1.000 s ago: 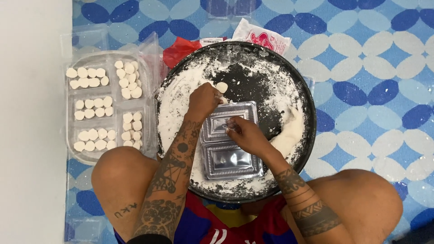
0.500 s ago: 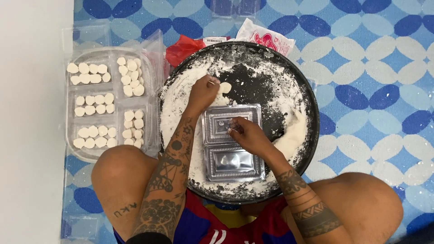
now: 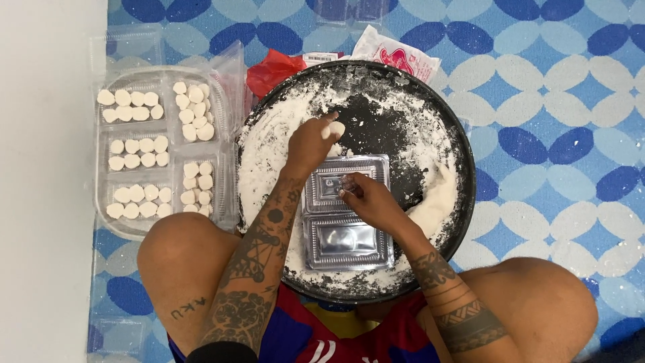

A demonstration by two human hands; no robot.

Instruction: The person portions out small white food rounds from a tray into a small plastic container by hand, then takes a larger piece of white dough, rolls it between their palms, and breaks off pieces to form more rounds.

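**Hands over the floured pan**

In the round black pan [image 3: 463, 168], the clear plastic mould tray [image 3: 346, 212] lies lengthwise toward the person. The left hand [image 3: 310, 142] pinches a small white dough piece [image 3: 336, 129] beyond the tray's far end; the right hand [image 3: 369, 200], fingers together, presses its far half.

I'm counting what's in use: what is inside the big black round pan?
White flour and a clear hinged plastic box lie in the black pan. Both hands cover parts of the box, so its contents there stay hidden.
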